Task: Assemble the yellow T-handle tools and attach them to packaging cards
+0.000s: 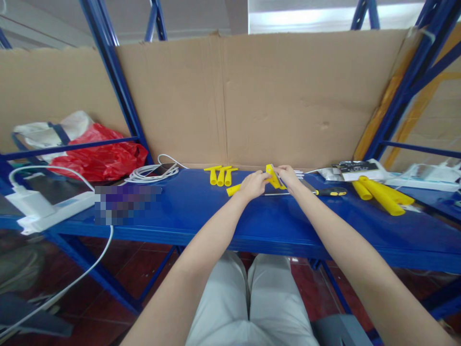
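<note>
Grips a yellow plastic piece (pixel 272 177) just above the blue worktop (pixel 201 211) with left hand (pixel 252 185) and right hand (pixel 288 175), clamping the fingers of both onto it. Works close to the cardboard back wall (pixel 281 96), with three yellow T-pieces (pixel 220 175) lying to the left and a black-and-yellow screwdriver (pixel 329 191) to the right, near thick yellow tubes (pixel 383 197).

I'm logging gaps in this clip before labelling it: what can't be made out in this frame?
Head view only:
1. The yellow part: mostly covered by the fingers of the left hand and right hand.
2. The pixelated patch on the blue shelf: blurred, contents unreadable.
3. The screwdriver: shaft partly hidden behind the right forearm.
4. The white packet: print too small to read.
</note>
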The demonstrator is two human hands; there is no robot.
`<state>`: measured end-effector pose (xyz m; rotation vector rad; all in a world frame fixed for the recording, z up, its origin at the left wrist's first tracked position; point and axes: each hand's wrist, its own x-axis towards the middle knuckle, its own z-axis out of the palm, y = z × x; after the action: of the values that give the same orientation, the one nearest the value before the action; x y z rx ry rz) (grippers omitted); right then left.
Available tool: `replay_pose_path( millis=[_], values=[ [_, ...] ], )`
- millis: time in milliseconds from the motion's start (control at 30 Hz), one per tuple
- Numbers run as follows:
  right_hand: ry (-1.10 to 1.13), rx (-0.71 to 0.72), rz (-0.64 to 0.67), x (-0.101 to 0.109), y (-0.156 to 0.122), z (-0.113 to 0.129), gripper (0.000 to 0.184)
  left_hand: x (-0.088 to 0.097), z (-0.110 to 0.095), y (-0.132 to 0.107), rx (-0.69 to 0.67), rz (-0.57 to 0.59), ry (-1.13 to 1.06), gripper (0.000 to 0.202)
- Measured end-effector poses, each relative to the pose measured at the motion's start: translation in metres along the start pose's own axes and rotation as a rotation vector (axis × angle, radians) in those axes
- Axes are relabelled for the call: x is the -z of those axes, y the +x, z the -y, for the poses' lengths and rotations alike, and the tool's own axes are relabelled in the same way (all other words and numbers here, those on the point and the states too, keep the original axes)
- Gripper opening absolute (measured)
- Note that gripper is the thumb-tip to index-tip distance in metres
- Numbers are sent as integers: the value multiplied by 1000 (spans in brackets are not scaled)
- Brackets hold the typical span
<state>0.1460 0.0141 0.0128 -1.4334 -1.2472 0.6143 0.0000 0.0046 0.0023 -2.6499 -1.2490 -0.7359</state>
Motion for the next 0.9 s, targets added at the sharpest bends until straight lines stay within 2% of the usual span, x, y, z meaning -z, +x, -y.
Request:
replay_pose_path(
  millis=[100, 167, 267, 367, 600, 900],
  values=[
    [5, -58, 144, 8, -6, 6, 9, 0, 5, 0, 29, -33, -14, 26],
    [-27, -74, 189, 10, -7, 6, 10, 0, 7, 0, 37, -41, -22, 22],
    [-78, -57, 205, 9, -8, 5, 13, -1, 9, 0, 41, -39, -46, 23],
    [-78, -60, 204, 8, -9, 6, 16, 0, 7, -1, 86, -26, -49, 36],
    [-100, -60, 179, 5, -11, 9, 18, 1, 5, -3, 152, 84, 91, 50],
    [-20, -67, 303, 14, 2, -3, 14, 5, 7, -3, 178, 108, 101, 56]
  ],
)
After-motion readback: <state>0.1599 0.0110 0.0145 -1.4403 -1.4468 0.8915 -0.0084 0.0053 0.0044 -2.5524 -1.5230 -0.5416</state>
